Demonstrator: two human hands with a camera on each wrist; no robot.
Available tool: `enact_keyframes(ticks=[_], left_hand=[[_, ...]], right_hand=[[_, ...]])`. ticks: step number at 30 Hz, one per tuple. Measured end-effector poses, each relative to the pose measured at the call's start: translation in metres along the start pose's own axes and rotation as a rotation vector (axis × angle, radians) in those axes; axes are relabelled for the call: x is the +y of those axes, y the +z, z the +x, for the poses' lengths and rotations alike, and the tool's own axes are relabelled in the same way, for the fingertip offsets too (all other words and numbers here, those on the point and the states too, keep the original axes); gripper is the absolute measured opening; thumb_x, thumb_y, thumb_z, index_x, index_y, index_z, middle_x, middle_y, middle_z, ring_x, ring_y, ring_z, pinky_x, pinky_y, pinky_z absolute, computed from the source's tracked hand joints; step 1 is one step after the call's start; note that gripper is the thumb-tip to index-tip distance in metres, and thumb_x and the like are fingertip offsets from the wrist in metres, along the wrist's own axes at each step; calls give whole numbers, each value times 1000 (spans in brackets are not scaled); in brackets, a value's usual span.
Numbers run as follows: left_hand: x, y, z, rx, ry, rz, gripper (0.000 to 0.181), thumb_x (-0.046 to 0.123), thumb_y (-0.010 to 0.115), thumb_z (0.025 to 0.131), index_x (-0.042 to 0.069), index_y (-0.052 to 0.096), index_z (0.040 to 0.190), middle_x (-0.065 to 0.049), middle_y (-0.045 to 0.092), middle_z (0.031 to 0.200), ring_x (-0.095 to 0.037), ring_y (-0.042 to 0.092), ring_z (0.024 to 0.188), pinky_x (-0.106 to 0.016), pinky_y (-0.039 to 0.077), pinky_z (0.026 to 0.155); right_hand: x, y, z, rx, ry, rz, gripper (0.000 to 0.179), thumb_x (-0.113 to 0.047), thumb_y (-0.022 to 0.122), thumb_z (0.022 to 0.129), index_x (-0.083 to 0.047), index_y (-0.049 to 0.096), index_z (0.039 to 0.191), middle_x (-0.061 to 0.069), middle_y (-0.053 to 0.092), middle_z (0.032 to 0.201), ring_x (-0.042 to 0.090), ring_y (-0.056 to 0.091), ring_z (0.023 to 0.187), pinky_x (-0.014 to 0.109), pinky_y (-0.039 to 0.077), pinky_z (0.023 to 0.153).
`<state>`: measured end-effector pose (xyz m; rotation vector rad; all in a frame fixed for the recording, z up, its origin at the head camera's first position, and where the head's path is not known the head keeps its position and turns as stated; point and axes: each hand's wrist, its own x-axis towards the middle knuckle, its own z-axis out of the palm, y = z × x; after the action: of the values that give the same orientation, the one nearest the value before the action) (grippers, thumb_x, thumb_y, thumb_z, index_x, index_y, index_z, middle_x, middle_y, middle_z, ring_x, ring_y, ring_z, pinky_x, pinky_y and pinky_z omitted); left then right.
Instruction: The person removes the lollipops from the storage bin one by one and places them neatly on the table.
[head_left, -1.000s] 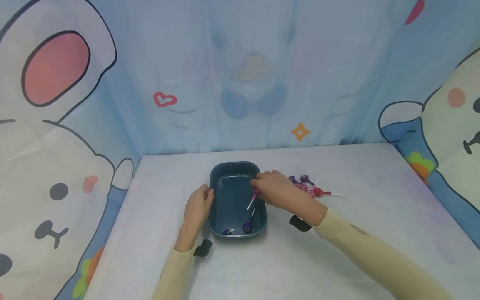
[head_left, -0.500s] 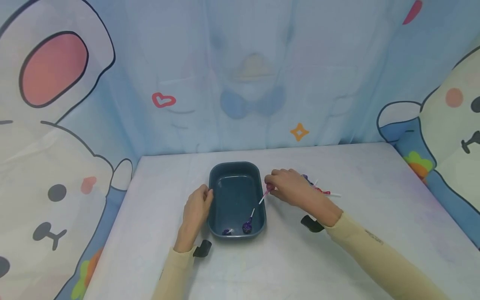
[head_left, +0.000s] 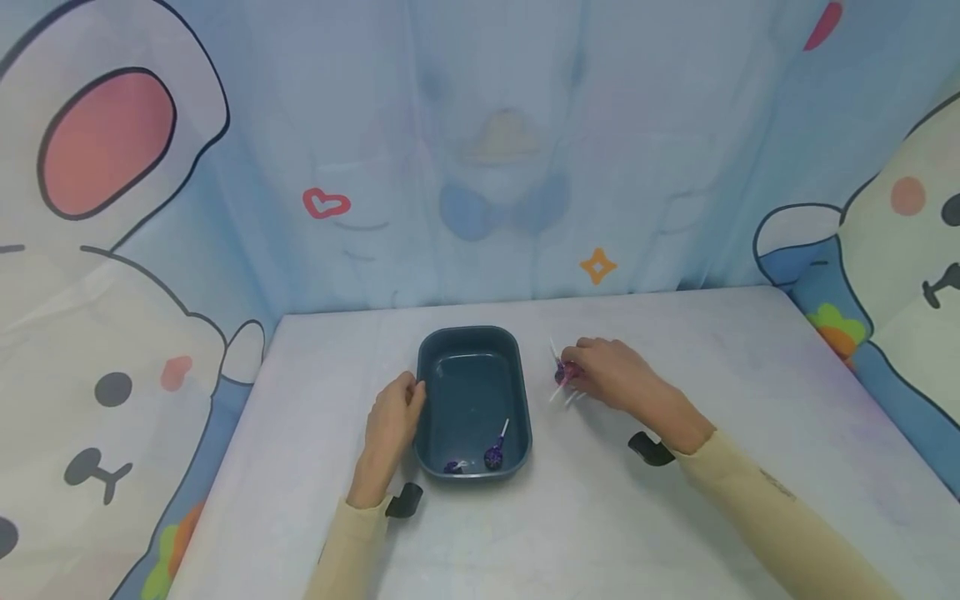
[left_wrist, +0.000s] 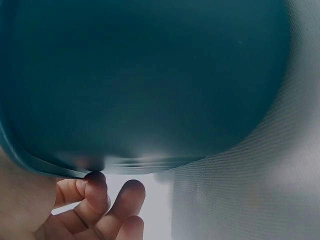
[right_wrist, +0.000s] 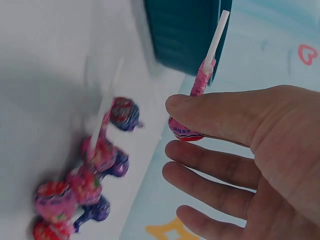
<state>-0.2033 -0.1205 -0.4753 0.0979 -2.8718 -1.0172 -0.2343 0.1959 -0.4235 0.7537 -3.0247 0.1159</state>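
Observation:
In the head view my left hand (head_left: 393, 425) grips the left rim of a dark teal rectangular tray (head_left: 427, 350). The left wrist view shows its curled fingertips right at the tray's lip. Inside the tray, near its front end, lie a purple-wrapped lollipop (head_left: 492, 457) and a second purple wrapper piece (head_left: 453, 467). To the right of the tray, my right hand (head_left: 622, 375) pinches a pink-wrapped lollipop (right_wrist: 186, 131) between thumb and forefinger, its white stick pointing toward the tray. The other fingers are spread loosely. This hand hides much of the lollipop pile (right_wrist: 82, 185) in the head view.
The pile holds several pink, red and purple lollipops, with a dark purple one (right_wrist: 125, 114) at its end nearest the tray. All stand on a white-covered table (head_left: 600, 517). A blue cartoon-print cloth (head_left: 645, 167) hangs along the back edge.
My right hand has moved right, from over the tray to the lollipop pile, with the pink lollipop in its fingers. The left hand and tray have stayed in place.

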Motion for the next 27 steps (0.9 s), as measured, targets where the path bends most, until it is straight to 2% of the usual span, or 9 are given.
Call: enact_keyframes(ticks=[15, 21, 27], left_hand=[[-1, 1, -1, 5, 10, -3, 25, 32, 45, 95, 13, 49, 79, -1, 49, 65, -14, 45, 55, -26, 35, 48], [-2, 1, -1, 13, 20, -4, 25, 32, 45, 95, 13, 49, 79, -1, 48, 64, -14, 44, 54, -26, 34, 48], [-2, 1, -1, 10, 14, -6, 25, 32, 45, 95, 14, 49, 79, -1, 49, 64, -14, 44, 54, -26, 35, 48]], right_hand=[[48, 4, -17, -9, 63, 18, 26, -17, 72, 76, -10, 63, 100, 1, 58, 81, 13, 46, 65, 32, 41, 59], [64, 6, -18, -70, 116, 23, 33, -17, 72, 77, -7, 62, 106, 5, 61, 88, 15, 53, 72, 37, 47, 67], [82, 14, -15, -105, 157, 24, 35, -16, 71, 78, -5, 61, 110, 7, 62, 92, 19, 57, 81, 41, 48, 74]])
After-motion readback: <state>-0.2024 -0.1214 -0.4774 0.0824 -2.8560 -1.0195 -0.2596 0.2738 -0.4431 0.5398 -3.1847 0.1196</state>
